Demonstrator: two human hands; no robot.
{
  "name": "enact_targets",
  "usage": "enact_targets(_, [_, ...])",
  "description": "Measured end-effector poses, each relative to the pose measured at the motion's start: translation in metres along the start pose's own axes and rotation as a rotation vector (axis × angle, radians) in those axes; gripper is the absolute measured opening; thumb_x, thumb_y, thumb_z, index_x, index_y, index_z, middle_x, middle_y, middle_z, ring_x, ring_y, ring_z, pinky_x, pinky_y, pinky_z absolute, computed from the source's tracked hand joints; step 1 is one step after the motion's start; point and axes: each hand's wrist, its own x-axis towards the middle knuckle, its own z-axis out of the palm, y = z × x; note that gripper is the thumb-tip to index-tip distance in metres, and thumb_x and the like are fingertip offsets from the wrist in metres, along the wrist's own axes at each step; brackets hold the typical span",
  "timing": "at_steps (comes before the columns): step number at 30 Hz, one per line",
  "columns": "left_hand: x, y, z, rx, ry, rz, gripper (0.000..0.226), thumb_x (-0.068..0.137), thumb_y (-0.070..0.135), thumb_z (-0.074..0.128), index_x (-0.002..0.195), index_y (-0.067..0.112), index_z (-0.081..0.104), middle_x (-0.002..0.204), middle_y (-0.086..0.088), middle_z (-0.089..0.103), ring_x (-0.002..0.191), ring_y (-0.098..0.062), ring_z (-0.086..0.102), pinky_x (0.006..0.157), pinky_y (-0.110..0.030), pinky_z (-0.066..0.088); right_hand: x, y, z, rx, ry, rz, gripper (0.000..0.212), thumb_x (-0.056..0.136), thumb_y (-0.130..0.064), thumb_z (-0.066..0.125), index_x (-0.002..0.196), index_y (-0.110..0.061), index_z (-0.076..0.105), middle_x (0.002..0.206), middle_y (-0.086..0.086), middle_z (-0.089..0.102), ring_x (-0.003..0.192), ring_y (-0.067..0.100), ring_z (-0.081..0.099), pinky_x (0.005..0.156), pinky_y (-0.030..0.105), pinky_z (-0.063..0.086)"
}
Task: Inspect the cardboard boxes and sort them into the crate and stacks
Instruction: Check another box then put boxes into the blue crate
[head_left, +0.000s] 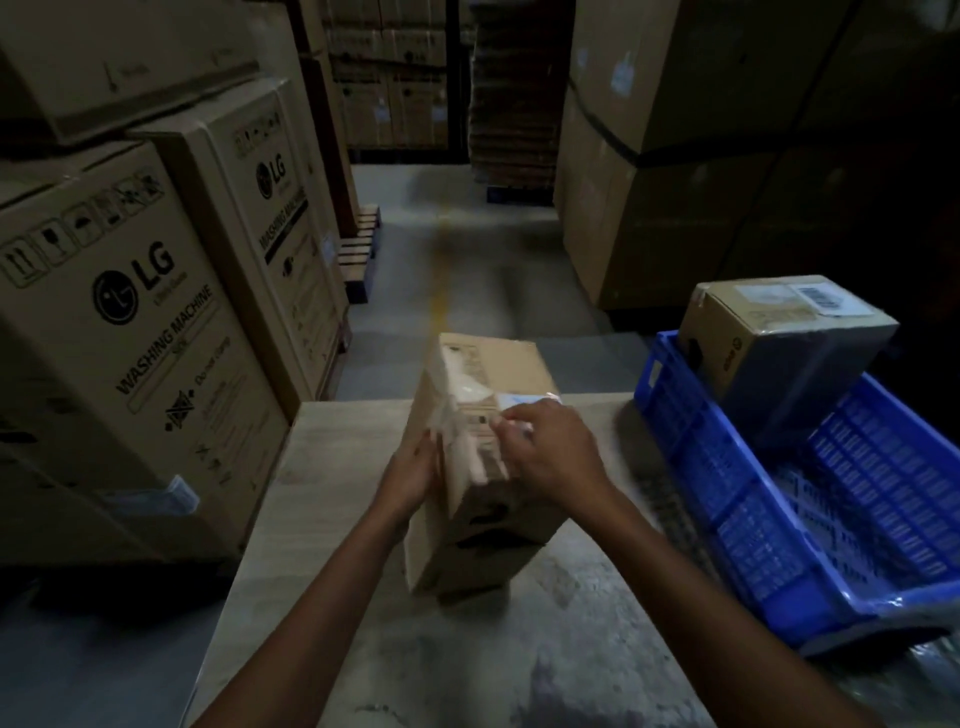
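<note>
**Inspection of a cardboard box at the sorting surface: points of risk.** The cardboard box (483, 374) stands tilted near the middle of the surface (322, 519), its top leaning away from the person. Motion blur hides whether its lower part is a second box beneath it. The left hand (413, 470) lies against the box's left face, fingers apparently straight and pressing rather than wrapped. The right hand (553, 449) grasps the upper right of the box, fingers curled beside a pale label (524, 402). A blue crate (727, 467) sits on the right of the surface, with another box (779, 353) propped in its far end. Large washing machine cartons (130, 338) stand just off the left edge.

Likely hazards, as judged from this arrangement:

- **Slip.** Only one hand truly grips. If the flat left hand loses its press during a turn, the tilted box may topple forward, towards the far edge of the surface and the floor (467, 249) beyond it.
- **Label or tape damage.** Fingers working at the label, or at the loose clear tape (447, 410) on the box's front, may peel it, which could spoil the marking needed for sorting.
- **Misreading.** The light is poor; a defect or a printed code may go unnoticed, so the box may be sorted to the wrong place.
- **Crowded crate.** The propped box overhangs the crate's far rim; a hasty placement beside it may knock it out.
</note>
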Motion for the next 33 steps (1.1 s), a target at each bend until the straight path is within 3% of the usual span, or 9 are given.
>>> enact_targets(3, [-0.011,0.037,-0.02,-0.349,-0.027,0.017,0.036,0.103,0.046,0.045,0.119,0.021,0.066,0.106,-0.003,0.076,0.095,-0.021,0.074,0.078,-0.039,0.06,0.007,0.006,0.004,-0.06,-0.026,0.122,0.05,0.098,-0.046,0.056,0.144,-0.028,0.048,0.146,0.004,0.048,0.133,0.028,0.044,0.104,0.048,0.044])
enact_targets(5, [-0.01,0.043,-0.027,-0.363,-0.052,0.004,0.029,0.102,0.035,0.054,0.125,0.019,0.06,0.111,-0.007,0.074,0.096,-0.023,0.074,0.073,-0.039,0.062,0.007,0.005,0.013,0.152,-0.089,0.137,0.049,0.098,-0.034,0.062,0.144,-0.024,0.048,0.144,0.003,0.055,0.13,0.024,0.054,0.097,0.037,0.049])
enact_targets(9, [0.0,0.045,-0.03,-0.187,-0.089,-0.01,0.035,0.097,0.007,0.058,0.132,0.013,0.053,0.121,-0.013,0.07,0.093,-0.018,0.074,0.07,-0.03,0.06,0.006,0.003,0.025,0.278,-0.032,0.155,0.052,0.097,-0.027,0.067,0.146,-0.019,0.052,0.144,0.004,0.059,0.119,0.018,0.063,0.085,0.025,0.05])
enact_targets(14, [0.015,0.053,-0.04,0.588,-0.003,0.335,0.073,0.087,0.038,0.071,0.149,0.031,0.033,0.153,-0.005,0.039,0.139,-0.023,0.039,0.111,-0.049,0.04,0.031,0.005,0.003,-0.004,-0.158,-0.025,0.071,0.085,-0.043,0.077,0.147,-0.024,0.048,0.151,0.002,0.049,0.13,0.021,0.051,0.103,0.042,0.048])
enact_targets(17, [0.012,0.082,-0.046,0.92,-0.221,0.428,0.094,0.084,0.046,0.074,0.159,0.03,0.018,0.163,-0.003,0.024,0.148,-0.025,0.022,0.119,-0.048,0.027,0.054,-0.007,-0.022,-0.153,-0.444,-0.172,0.083,0.084,-0.041,0.078,0.155,-0.028,0.036,0.164,0.005,0.029,0.144,0.026,0.037,0.113,0.044,0.037])
enact_targets(20, [0.013,0.096,-0.041,1.192,-0.436,0.305,0.087,0.09,0.049,0.065,0.159,0.031,0.015,0.164,-0.01,0.016,0.149,-0.033,0.013,0.118,-0.052,0.022,0.063,-0.018,-0.021,-0.314,-0.595,-0.233,0.074,0.086,-0.033,0.077,0.151,-0.024,0.043,0.147,0.005,0.048,0.122,0.023,0.052,0.091,0.034,0.045])
enact_targets(27, [0.023,0.1,-0.037,1.3,-0.451,0.287,0.093,0.087,0.054,0.066,0.159,0.03,0.013,0.164,-0.012,0.01,0.149,-0.036,0.008,0.116,-0.055,0.023,0.07,-0.016,-0.017,-0.372,-0.611,-0.269,0.067,0.084,-0.039,0.079,0.143,-0.022,0.052,0.136,0.003,0.054,0.109,0.018,0.051,0.085,0.033,0.046])
enact_targets(31, [0.048,0.116,-0.036,1.302,-0.466,0.274,0.12,0.074,0.064,0.074,0.16,0.024,0.001,0.167,-0.009,-0.01,0.153,-0.035,-0.006,0.122,-0.055,0.013,0.093,-0.019,-0.022,-0.323,-0.549,-0.219,0.086,0.08,-0.04,0.082,0.153,-0.022,0.039,0.157,0.005,0.04,0.139,0.027,0.043,0.111,0.042,0.04])
enact_targets(33, [0.06,0.116,-0.034,1.327,-0.507,0.24,0.125,0.071,0.068,0.074,0.16,0.024,-0.002,0.166,-0.009,-0.013,0.153,-0.034,-0.009,0.122,-0.056,0.01,0.103,-0.02,-0.017,-0.354,-0.586,-0.207,0.087,0.079,-0.041,0.082,0.152,-0.023,0.039,0.157,0.006,0.039,0.136,0.028,0.044,0.111,0.046,0.041])
